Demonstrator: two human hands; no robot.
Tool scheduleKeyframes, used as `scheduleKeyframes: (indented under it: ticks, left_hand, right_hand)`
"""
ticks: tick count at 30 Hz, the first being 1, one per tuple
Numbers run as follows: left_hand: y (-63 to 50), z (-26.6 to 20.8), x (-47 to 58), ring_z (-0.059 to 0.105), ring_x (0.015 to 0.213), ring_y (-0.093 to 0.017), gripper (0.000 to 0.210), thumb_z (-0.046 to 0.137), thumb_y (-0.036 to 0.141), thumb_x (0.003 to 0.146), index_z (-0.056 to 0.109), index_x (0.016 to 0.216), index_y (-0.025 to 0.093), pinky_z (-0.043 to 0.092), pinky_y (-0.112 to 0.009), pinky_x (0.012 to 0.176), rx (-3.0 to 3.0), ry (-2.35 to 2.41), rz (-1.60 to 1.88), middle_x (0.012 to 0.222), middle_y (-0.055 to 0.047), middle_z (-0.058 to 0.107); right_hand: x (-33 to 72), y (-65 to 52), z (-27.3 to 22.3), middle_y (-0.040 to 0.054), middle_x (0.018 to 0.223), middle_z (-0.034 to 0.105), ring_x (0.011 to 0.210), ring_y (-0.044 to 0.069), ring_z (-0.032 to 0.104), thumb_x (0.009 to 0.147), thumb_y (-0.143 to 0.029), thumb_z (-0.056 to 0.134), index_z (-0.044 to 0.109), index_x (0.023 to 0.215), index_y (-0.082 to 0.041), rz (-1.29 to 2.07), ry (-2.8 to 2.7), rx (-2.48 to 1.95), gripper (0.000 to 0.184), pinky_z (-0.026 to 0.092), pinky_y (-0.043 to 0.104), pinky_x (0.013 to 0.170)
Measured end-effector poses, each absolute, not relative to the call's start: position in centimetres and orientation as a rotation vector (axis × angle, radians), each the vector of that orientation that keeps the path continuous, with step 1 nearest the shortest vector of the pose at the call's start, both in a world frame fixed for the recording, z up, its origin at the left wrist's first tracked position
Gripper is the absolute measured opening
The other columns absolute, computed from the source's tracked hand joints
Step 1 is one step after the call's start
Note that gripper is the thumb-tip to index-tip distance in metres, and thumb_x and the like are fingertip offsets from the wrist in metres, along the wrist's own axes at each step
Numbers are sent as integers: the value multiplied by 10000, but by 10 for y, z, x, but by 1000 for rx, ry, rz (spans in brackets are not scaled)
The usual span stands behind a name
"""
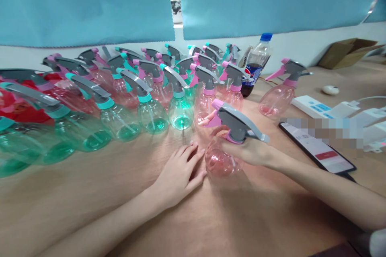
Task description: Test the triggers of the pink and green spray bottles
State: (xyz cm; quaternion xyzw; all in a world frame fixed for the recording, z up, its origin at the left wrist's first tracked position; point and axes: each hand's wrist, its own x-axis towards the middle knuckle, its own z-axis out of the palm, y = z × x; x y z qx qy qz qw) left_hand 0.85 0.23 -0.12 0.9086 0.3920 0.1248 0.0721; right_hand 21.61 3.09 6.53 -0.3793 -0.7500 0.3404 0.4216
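Note:
My right hand (245, 150) is wrapped round the neck of a pink spray bottle (224, 160) with a grey and pink trigger head. That bottle stands or hovers just at the tabletop; I cannot tell which. Beside its base, my left hand (181, 170) lies on the table with fingers stretched out, the fingertips close to the bottle. Just beyond are a green spray bottle (181, 114) with a turquoise collar and another pink spray bottle (208, 96). Several more green and pink ones fill the left and back of the table.
At right, a lone pink spray bottle (277, 96) stands near a white power strip (313, 106) with plugs and a phone (319, 148). A cola bottle (256, 62) with a blue cap is at the back. A cardboard box (346, 54) and red plastic (27, 106) flank the scene.

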Motion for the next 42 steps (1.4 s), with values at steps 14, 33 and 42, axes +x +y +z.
scheduleKeyframes:
  ticks: [14, 33, 42]
  left_hand:
    - [3, -1, 9, 459, 1233, -319, 414, 501, 343, 941, 516, 1291, 122, 427, -507, 986, 2745, 1171, 388, 1352, -182, 501]
    - [3, -2, 8, 450, 1249, -327, 373, 513, 341, 934, 544, 1249, 145, 415, -516, 998, 2723, 1170, 405, 1366, -172, 494]
    - [3, -1, 9, 449, 1257, -325, 362, 518, 332, 931, 548, 1243, 152, 411, -512, 1007, 2719, 1173, 408, 1355, -164, 505]
  right_hand:
    - [215, 25, 76, -21, 680, 572, 524, 89, 483, 723, -157, 521, 492, 683, -221, 724, -1859, -909, 81, 447, 219, 495]
    - [216, 29, 61, 41, 1221, 655, 933, 182, 692, 740, -147, 546, 544, 1224, -240, 937, -1828, -853, 493, 591, 308, 800]
    - [215, 27, 64, 47, 1163, 674, 1007, 210, 671, 749, -147, 569, 564, 1175, -248, 948, -1810, -880, 437, 584, 332, 821]
